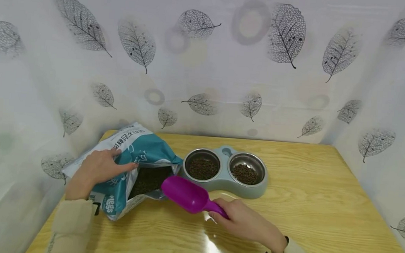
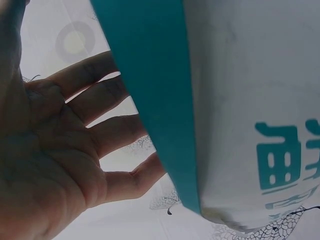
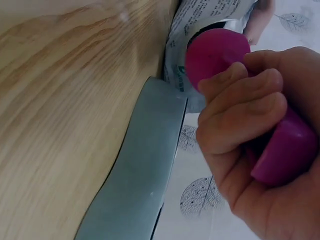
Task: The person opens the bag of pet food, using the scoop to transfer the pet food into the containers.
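A teal-and-white pet food bag [image 1: 152, 146] lies tilted at the table's left, its mouth facing the front right with dark kibble [image 1: 147, 181] inside. My left hand [image 1: 100, 166] holds the bag near its mouth, thumb at the upper lip; the bag [image 2: 150, 110] hides the fingertips in the left wrist view. With curled fingers my right hand [image 1: 243, 220] grips the handle of a purple scoop [image 1: 186, 195]. The scoop's front end is at the bag's mouth, and no kibble shows in its visible hollow. In the right wrist view, fingers [image 3: 240, 115] wrap the handle.
Right of the bag stands a grey-blue double pet bowl [image 1: 223, 178] with two metal bowls, each holding some brown kibble [image 1: 245, 173]. Its side [image 3: 150, 150] is close to the right hand. A leaf-patterned curtain [image 1: 206, 65] borders the wooden table [image 1: 309, 195].
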`<state>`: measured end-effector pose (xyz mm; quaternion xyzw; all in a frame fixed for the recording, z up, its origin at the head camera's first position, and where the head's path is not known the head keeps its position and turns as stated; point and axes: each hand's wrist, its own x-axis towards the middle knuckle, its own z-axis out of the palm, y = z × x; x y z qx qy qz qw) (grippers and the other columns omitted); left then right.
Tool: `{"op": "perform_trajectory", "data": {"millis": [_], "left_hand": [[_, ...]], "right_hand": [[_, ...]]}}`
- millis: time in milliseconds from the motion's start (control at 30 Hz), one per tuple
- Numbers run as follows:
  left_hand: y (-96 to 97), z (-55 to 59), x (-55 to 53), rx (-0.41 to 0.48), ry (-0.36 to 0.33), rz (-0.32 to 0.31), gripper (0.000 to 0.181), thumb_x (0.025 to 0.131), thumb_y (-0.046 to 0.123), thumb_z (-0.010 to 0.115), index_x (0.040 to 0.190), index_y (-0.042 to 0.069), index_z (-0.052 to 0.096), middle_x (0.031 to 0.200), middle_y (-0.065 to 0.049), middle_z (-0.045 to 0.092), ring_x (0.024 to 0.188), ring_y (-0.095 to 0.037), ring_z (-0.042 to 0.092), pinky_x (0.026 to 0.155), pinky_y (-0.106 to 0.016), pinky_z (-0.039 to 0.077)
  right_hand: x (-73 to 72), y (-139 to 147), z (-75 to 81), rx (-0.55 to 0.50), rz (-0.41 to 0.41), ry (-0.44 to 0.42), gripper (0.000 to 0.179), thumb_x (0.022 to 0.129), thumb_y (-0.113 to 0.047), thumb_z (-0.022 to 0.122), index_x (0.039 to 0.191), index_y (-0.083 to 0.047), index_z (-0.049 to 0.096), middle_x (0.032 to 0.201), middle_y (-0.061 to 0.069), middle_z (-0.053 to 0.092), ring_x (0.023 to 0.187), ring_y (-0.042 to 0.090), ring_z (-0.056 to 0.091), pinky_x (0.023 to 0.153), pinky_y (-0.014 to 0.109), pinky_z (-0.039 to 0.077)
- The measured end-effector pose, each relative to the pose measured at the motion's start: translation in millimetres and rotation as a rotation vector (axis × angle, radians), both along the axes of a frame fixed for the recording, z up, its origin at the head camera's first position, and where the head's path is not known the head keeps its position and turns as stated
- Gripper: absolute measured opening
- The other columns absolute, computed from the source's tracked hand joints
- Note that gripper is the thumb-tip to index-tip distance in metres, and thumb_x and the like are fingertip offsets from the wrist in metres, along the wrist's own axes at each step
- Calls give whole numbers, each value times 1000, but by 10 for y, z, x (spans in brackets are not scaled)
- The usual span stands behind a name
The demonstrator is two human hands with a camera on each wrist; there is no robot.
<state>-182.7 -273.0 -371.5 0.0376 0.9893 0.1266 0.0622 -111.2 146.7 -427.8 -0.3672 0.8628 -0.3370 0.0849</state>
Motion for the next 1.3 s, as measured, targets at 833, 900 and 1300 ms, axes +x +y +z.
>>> {"op": "perform_trajectory", "data": {"millis": [833, 900, 1300], "left_hand": [[-2, 26, -1, 6, -9, 12, 102, 85, 77, 61, 144, -7, 54, 134, -39, 59, 98, -47, 66, 73, -53, 53], [-1, 28, -2, 6, -7, 11, 102, 85, 77, 61, 144, -7, 54, 134, -39, 59, 98, -46, 66, 73, -53, 53], [-5, 18, -2, 6, -2, 10, 103, 85, 77, 61, 143, -8, 54, 136, -39, 57, 103, -50, 65, 78, -56, 53]], "right_hand": [[-412, -951, 952, 532, -120, -260, 40, 103, -30, 58, 66, -15, 51, 63, 1, 56, 38, 15, 53, 45, 28, 46], [-444, -1011, 950, 558, -129, -268, 38, 103, -32, 58, 70, -14, 54, 69, 4, 60, 40, 17, 55, 47, 30, 48], [-562, -1119, 708, 453, -126, -304, 41, 104, -38, 57, 69, -16, 54, 71, 2, 61, 39, 13, 49, 41, 28, 43]]}}
